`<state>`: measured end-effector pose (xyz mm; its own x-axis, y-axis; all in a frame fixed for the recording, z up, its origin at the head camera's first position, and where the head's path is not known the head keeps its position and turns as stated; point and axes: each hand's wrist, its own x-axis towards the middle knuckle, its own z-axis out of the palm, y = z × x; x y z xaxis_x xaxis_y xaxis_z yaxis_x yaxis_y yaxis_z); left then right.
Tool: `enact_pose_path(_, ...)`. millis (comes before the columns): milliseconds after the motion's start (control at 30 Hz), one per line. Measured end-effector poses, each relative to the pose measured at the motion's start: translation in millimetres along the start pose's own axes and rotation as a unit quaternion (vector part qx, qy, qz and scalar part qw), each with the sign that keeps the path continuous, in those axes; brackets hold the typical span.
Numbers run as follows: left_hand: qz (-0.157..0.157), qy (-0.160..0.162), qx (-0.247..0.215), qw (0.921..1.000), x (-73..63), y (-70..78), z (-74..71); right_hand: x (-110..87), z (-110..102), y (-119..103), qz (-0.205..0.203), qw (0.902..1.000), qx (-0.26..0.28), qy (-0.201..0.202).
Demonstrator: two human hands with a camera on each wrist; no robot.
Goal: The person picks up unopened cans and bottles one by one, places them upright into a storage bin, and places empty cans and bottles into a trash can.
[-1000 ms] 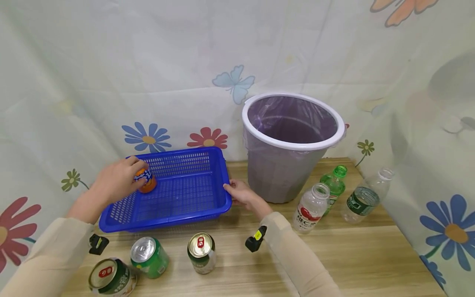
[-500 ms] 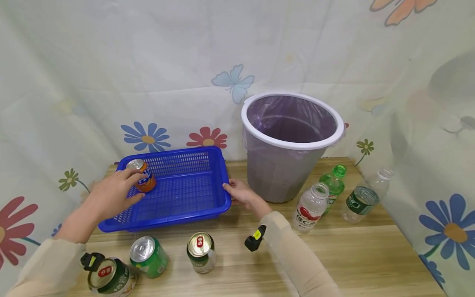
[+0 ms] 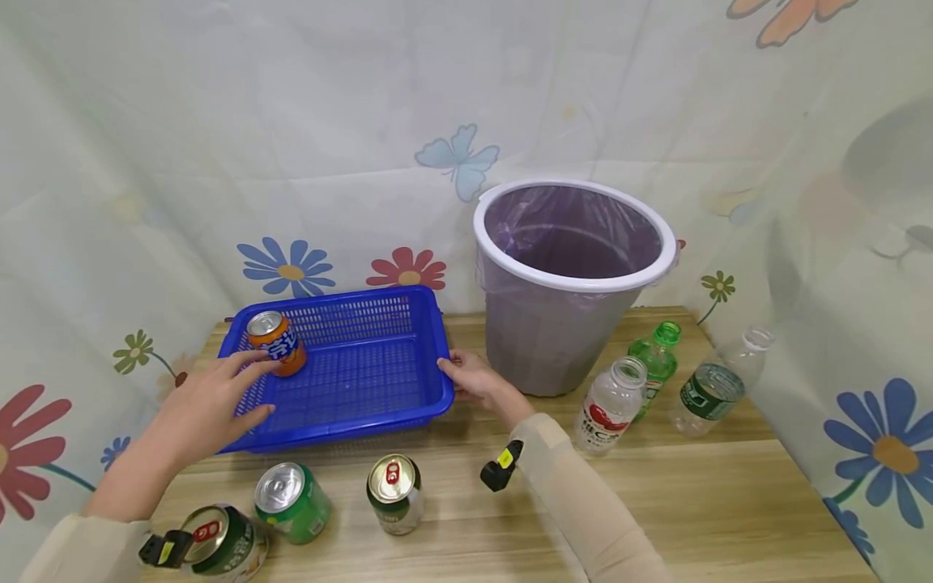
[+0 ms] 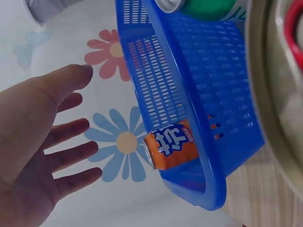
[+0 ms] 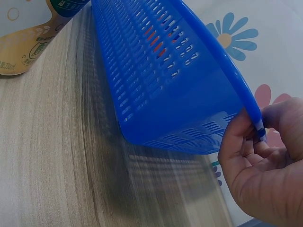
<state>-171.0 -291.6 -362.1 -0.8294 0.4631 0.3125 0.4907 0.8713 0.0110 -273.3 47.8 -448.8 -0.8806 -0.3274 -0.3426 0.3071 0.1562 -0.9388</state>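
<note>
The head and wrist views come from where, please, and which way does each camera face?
Head: on the head, facing forward and down at the blue basket; left hand and right hand show, with sleeves.
Left wrist: on that wrist, facing the orange can; only the left hand shows.
Right wrist: on that wrist, facing the blue basket; only the right hand shows.
Both wrist views share the blue basket.

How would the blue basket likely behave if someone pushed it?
The blue basket is probably fairly stiff: it shows no sagging where the right hand pinches its rim. Its slotted build suggests light weight. A jolt might topple the orange can, standing upright inside.
</note>
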Motion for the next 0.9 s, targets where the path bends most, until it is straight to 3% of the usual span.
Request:
enact_pose_path(167, -0.002, 0.012, -0.006, 0.9999, -11.4, 6.4, -0.7, -0.2, 0, -1, -0.001, 1.0, 0.0, 0.0)
enact_pose_path(500, -0.033, 0.001, -0.02, 0.9993, -32.0, 22.4, -2.8, 0.3, 0, 0, 0.0, 1.0, -0.005, -0.003)
enact_pose_path(900, -0.067, 0.001, -0.023, 0.9975, -60.6, 28.8, 0.7, 2.7, 0, 3, -0.007, 1.0, -0.003, 0.001)
